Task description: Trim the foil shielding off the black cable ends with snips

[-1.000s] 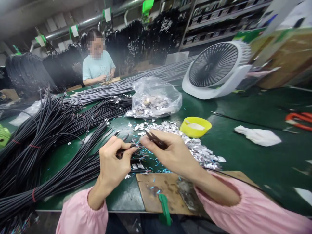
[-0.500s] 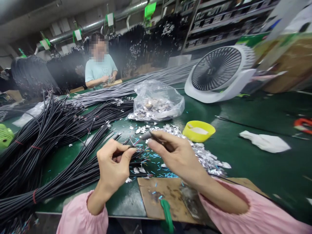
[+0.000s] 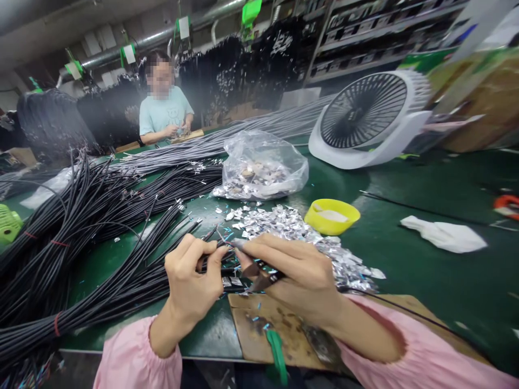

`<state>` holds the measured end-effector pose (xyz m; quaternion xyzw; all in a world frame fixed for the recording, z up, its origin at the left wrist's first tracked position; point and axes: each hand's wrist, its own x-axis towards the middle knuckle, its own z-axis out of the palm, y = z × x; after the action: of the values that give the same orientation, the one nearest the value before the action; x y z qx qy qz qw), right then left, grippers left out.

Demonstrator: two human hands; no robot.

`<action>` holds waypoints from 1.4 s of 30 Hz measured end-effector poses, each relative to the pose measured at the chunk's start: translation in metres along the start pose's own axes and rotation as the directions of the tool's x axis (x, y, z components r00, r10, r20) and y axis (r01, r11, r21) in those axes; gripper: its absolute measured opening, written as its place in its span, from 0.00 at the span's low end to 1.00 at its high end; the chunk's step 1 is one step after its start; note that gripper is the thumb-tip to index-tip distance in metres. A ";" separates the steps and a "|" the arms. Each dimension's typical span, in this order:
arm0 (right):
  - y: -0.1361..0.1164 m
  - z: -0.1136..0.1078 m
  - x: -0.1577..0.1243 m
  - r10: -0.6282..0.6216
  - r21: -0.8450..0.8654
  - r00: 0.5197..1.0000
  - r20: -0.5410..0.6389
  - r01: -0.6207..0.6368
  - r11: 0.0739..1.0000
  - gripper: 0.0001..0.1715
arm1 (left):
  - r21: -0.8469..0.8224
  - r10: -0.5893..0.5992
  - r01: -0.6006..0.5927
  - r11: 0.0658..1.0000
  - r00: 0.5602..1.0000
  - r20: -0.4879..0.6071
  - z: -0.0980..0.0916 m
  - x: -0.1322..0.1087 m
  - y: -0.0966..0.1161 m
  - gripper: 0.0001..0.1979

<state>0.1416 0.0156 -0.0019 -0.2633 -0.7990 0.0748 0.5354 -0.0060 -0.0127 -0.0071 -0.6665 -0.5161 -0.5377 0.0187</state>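
Note:
My left hand is closed, thumb and forefinger pinching the end of a black cable. Thin coloured wires stick out of that end toward the right. My right hand is closed around a dark tweezer-like tool, part of which shows below the fingers. Its fingertips, dark grey as if covered, meet the wires close to my left fingertips. Exactly what they grip there is hidden. Beneath both hands lie more stripped black cables, blue bits of insulation and a heap of silver foil scraps.
Bundles of black cables cover the left side. A plastic bag of scraps, a yellow bowl and a white fan stand beyond my hands. A brown board lies at the front edge. A person works across the table.
My right hand has moved left and turned, bringing its fingertips to the wires at my left hand. The dark tool now shows below its fingers. My left hand has barely shifted.

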 end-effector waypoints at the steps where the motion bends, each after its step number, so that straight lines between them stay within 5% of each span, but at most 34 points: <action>1: 0.000 0.000 0.000 0.034 0.014 0.999 0.010 -0.034 0.999 0.07 | -0.019 -0.023 0.023 1.000 1.000 -0.001 -0.001 0.001 0.000 0.08; 7: 0.004 0.002 0.005 0.284 0.122 0.959 0.019 -0.284 0.951 0.13 | -0.149 -0.108 0.101 0.984 0.993 -0.041 -0.008 0.004 0.000 0.07; 23: 0.001 0.001 0.009 0.263 0.230 0.957 0.127 -0.286 0.930 0.18 | -0.047 0.099 -0.102 0.994 0.994 -0.049 -0.008 0.003 -0.001 0.06; 42: 0.001 0.002 0.007 0.285 0.166 0.957 0.052 -0.290 0.943 0.11 | 0.179 0.237 -0.216 0.960 0.966 -0.107 -0.002 -0.002 0.001 0.04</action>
<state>0.1382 0.0207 0.0028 -0.3289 -0.7499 0.2242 0.5284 -0.0065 -0.0156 -0.0073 -0.6817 -0.4770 -0.5285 0.1684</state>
